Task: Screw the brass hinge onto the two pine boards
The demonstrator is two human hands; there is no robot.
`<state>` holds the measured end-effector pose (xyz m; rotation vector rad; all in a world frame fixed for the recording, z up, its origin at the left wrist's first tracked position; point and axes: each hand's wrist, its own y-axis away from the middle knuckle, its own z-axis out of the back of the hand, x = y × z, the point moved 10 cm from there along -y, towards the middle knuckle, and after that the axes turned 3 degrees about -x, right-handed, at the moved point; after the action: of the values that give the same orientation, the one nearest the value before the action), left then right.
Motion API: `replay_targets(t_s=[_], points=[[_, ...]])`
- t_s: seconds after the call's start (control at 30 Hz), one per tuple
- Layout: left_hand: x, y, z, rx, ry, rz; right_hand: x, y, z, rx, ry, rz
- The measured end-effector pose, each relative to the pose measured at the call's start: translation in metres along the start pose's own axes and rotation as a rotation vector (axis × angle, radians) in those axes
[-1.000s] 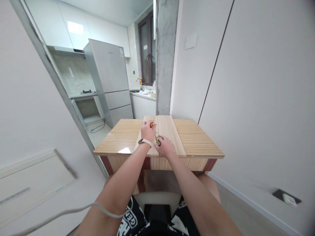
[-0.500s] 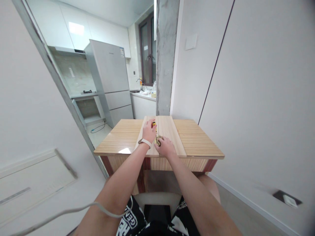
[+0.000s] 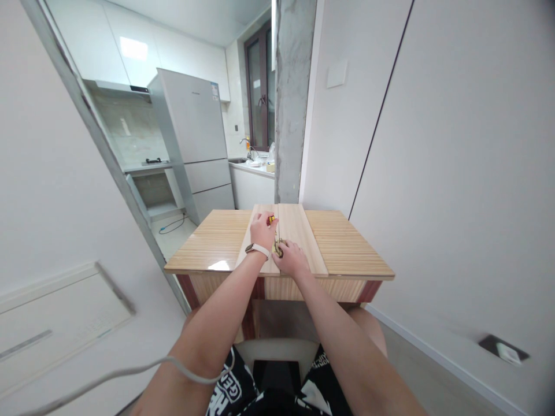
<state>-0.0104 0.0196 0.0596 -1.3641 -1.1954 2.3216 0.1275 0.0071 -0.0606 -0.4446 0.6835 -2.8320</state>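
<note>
My left hand (image 3: pixel 262 232), with a pale watch band on its wrist, is closed around the yellow, black and red handle of a screwdriver (image 3: pixel 272 220). The screwdriver's thin shaft points down and toward me. Its tip meets a small brass-coloured metal piece (image 3: pixel 278 248), or comes close to it. Closed over that piece is my right hand (image 3: pixel 293 258), resting low on the light wooden boards (image 3: pixel 299 222). Fingers cover much of the metal piece, so its exact kind cannot be made out.
Beneath the boards stands a striped wooden table (image 3: pixel 347 242). A grey cable (image 3: pixel 108 378) crosses my left forearm. Beyond the table are a fridge (image 3: pixel 195 127) and a sink counter (image 3: pixel 254 167). A white wall (image 3: pixel 455 173) rises on the right.
My left hand has shifted slightly toward me and to the right, its fingers turned a little on the screwdriver handle. My right hand stays in place.
</note>
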Motion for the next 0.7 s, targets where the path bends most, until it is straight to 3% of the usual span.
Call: replay_targets(t_s=[0.33, 0.7], points=[[-0.001, 0.003, -0.012, 0.085, 0.110, -0.100, -0.002, 0.000, -0.002, -0.006, -0.004, 0.004], [0.002, 0.005, -0.003, 0.001, 0.050, -0.030, 0.000, 0.000, -0.003, 0.018, -0.002, -0.009]])
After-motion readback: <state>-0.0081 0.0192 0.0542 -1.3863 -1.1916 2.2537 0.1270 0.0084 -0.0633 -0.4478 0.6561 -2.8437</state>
